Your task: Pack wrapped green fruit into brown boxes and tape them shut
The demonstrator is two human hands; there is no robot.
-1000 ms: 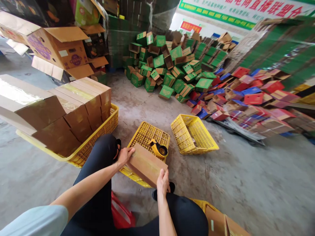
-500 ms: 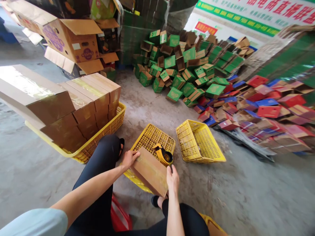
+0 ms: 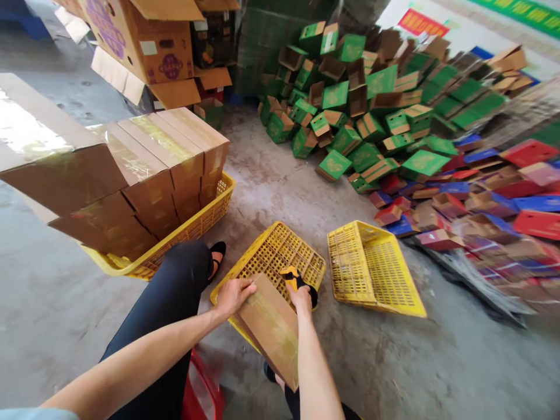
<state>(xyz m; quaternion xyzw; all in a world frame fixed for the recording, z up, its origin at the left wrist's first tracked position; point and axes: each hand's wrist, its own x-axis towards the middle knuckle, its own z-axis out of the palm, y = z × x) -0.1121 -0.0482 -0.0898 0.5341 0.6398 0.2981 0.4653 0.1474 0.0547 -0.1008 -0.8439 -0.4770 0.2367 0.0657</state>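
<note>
A flat brown cardboard box (image 3: 270, 329) with tape along its top rests tilted over an upturned yellow plastic crate (image 3: 262, 248). My left hand (image 3: 234, 297) grips its far left corner, thumb on top. On the crate's mesh bottom lies a yellow and black tape dispenser (image 3: 289, 272). My right hand (image 3: 301, 298) has its fingers closed round the near part of the dispenser, beside the box's right edge. The hand hides part of the dispenser, and my right forearm covers some of the box's side.
Left stands a yellow crate (image 3: 201, 219) stacked with taped brown boxes (image 3: 153, 198). Another yellow crate (image 3: 356, 268) lies to the right. Beyond are heaps of green boxes (image 3: 335, 163) and red and blue boxes (image 3: 536, 224). A red stool (image 3: 203, 385) is below me.
My right hand has left the box's right end and moved forward onto the tape dispenser. My left hand keeps hold of the box. The view has tilted down and turned.
</note>
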